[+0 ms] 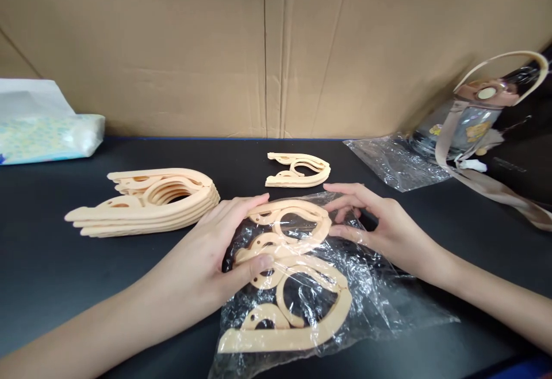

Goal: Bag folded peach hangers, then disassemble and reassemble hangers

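Two peach plastic folding hangers [288, 270] lie inside a clear plastic bag [366, 304] on the black table [43, 275]. My left hand [215, 258] rests on the bag's left side, thumb pressed on a hanger through the film, fingers curved over the top. My right hand [379, 224] touches the bag's right upper edge, fingers extended and loosely spread against the film and the upper hanger.
A stack of several identical hangers [146, 201] lies at the left, a smaller pile [297, 170] behind the bag. A second clear bag [397, 160] and a strapped water bottle [470, 120] sit at the right, a tissue pack [47, 126] at far left. Cardboard [267, 45] walls the back.
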`<state>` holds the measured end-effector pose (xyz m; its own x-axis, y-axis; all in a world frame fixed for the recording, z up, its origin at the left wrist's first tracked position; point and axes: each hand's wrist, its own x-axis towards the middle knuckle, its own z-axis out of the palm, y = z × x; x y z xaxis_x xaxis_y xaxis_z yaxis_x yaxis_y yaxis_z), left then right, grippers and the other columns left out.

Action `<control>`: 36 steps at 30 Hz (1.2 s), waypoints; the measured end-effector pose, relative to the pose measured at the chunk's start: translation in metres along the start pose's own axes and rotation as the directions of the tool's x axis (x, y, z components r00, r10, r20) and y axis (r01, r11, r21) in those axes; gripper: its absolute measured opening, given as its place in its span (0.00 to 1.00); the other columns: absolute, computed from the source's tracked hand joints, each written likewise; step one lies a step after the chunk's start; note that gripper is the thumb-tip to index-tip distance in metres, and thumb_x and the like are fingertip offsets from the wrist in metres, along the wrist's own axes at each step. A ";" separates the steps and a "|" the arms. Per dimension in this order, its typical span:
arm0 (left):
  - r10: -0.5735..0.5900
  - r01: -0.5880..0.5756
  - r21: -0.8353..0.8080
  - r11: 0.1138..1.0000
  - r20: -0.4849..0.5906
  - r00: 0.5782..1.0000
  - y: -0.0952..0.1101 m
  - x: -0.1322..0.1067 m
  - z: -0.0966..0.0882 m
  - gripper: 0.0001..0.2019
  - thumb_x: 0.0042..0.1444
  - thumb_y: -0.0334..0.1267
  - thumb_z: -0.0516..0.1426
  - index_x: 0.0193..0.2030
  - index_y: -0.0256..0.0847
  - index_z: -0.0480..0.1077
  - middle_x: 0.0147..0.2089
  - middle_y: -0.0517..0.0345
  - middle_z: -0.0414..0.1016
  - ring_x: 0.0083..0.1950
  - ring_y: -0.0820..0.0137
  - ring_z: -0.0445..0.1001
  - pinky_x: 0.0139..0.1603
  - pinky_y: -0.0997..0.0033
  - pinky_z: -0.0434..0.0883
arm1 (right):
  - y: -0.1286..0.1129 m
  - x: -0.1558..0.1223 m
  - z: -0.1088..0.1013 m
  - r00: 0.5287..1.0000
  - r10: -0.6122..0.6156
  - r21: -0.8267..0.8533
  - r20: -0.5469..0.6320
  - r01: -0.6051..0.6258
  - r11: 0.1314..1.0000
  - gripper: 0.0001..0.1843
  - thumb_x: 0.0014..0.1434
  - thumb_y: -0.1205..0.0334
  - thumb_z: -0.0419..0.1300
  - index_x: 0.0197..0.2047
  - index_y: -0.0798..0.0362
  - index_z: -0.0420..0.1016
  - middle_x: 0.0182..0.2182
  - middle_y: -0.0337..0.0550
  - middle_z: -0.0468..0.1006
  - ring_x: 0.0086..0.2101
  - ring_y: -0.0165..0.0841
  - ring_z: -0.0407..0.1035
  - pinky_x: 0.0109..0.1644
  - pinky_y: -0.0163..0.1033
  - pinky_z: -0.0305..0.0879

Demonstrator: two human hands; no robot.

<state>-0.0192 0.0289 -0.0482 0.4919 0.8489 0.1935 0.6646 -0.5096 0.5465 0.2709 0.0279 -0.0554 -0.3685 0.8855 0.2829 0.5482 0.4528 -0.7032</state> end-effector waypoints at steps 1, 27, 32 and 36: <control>0.012 -0.012 0.001 1.000 -0.003 1.000 -0.001 0.000 0.000 0.30 0.63 0.58 0.55 0.68 0.51 0.58 0.66 0.54 0.67 0.65 0.54 0.67 0.63 0.52 0.68 | 0.000 0.001 0.000 1.000 -0.008 -0.006 0.010 0.008 1.000 0.27 0.62 0.53 0.65 0.62 0.44 0.64 0.44 0.39 0.82 0.35 0.32 0.74 0.41 0.41 0.69; 0.088 -0.088 0.038 0.995 0.002 0.996 -0.001 -0.007 0.002 0.27 0.68 0.53 0.51 0.71 0.56 0.53 0.75 0.58 0.54 0.74 0.53 0.53 0.71 0.46 0.57 | -0.003 0.004 -0.002 0.978 -0.203 -0.286 0.050 0.209 0.935 0.26 0.65 0.61 0.60 0.65 0.47 0.61 0.46 0.41 0.81 0.39 0.33 0.75 0.50 0.44 0.70; 0.092 -0.093 0.033 0.995 0.024 0.995 -0.005 -0.004 -0.001 0.27 0.66 0.53 0.53 0.70 0.55 0.56 0.71 0.56 0.61 0.69 0.54 0.62 0.67 0.50 0.64 | -0.006 0.003 -0.018 0.990 -0.078 -0.287 -0.115 0.042 0.957 0.24 0.64 0.68 0.53 0.63 0.50 0.60 0.36 0.39 0.82 0.37 0.36 0.77 0.45 0.45 0.71; 0.113 -0.114 0.023 0.993 0.027 0.993 -0.008 0.002 -0.005 0.26 0.65 0.54 0.54 0.68 0.52 0.60 0.67 0.53 0.66 0.66 0.53 0.66 0.65 0.51 0.66 | -0.006 0.012 -0.035 0.971 -0.077 -0.319 -0.228 0.000 0.948 0.19 0.64 0.65 0.53 0.59 0.49 0.65 0.32 0.38 0.81 0.34 0.37 0.77 0.45 0.45 0.71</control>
<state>-0.0266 0.0351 -0.0485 0.5790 0.7817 0.2318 0.6169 -0.6059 0.5024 0.2893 0.0394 -0.0252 -0.2287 0.8483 0.4776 0.7590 0.4626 -0.4582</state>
